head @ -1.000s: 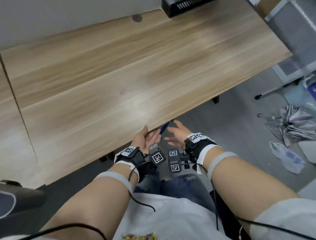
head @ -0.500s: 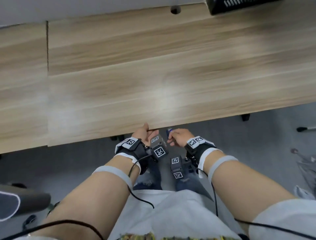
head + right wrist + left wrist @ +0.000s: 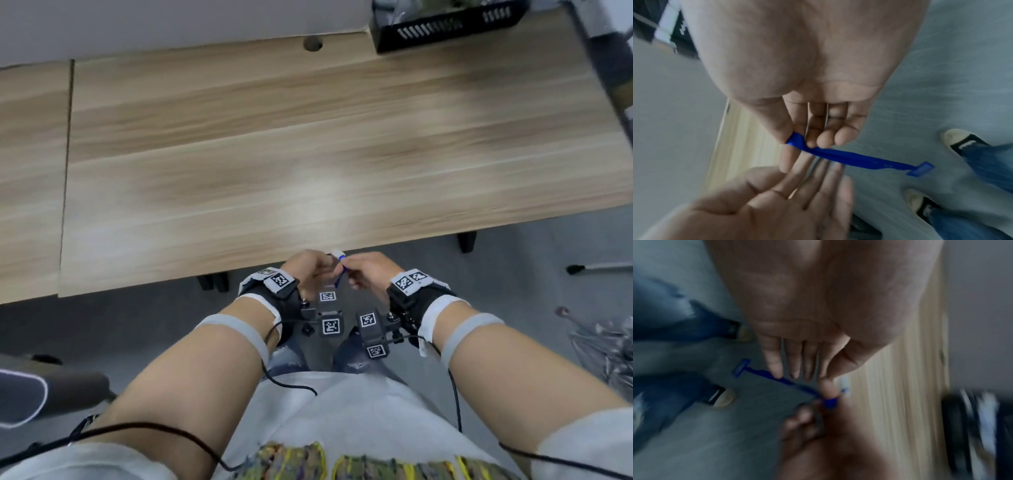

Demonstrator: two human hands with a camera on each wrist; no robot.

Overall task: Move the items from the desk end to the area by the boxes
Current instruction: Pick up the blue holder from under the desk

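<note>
A blue disposable razor [image 3: 855,158] hangs in the air just before the front edge of the wooden desk [image 3: 308,154]. My right hand [image 3: 797,142] pinches the end of its handle between thumb and fingertips; the blade head [image 3: 920,169] points down toward the floor. My left hand [image 3: 807,165] lies open beside it, straight fingers touching the handle [image 3: 789,382]. In the head view both hands, left [image 3: 327,270] and right [image 3: 349,274], meet at the desk edge with the razor [image 3: 339,279] between them. No boxes are in view.
A black perforated basket [image 3: 445,24] stands at the desk's back right, next to a cable hole [image 3: 312,44]. A chair armrest [image 3: 34,390] sits at the left. A folded umbrella [image 3: 609,342] lies on the grey floor at the right. My shoes [image 3: 957,139] stand below.
My right hand went from spread fingers to a pinch on the razor. The left hand turned from palm-up to fingers laid against the handle. The head view swung left along the desk.
</note>
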